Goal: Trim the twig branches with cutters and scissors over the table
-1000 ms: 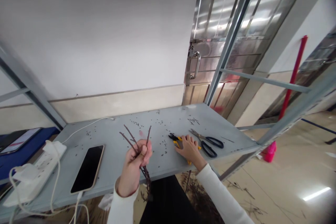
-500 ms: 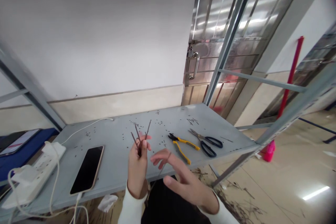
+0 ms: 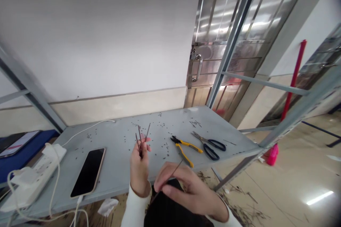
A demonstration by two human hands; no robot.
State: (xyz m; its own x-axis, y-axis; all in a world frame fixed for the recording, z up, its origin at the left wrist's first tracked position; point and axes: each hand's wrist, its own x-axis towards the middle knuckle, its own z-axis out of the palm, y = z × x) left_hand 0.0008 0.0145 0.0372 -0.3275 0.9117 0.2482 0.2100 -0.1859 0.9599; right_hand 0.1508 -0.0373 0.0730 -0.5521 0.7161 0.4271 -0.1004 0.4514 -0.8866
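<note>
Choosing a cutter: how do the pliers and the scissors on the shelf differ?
The pliers have yellow handles and a short black head; the scissors have black loop handles and bare-metal blades. The pliers' handles are splayed apart; the scissors' blades look closed. The pliers lie left of the scissors. Both lie flat on the grey shelf, untouched.

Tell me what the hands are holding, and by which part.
Left hand pinches thin twigs by their lower parts; right hand grips a single twig near its middle.
</note>
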